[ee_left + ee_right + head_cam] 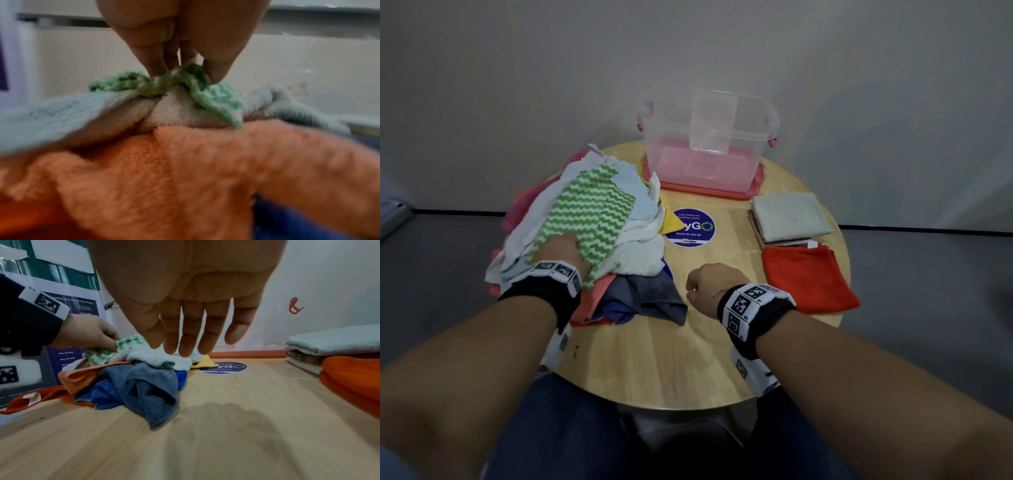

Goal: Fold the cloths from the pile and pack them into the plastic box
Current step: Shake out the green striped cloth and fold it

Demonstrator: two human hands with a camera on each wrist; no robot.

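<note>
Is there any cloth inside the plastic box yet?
No, the plastic box holds no cloth; folded cloths lie on the table beside it.

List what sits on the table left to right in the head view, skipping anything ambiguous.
Cloth pile with the left hand pinching the green zigzag cloth → round blue sticker → right hand, open above the table → folded red cloth.
</note>
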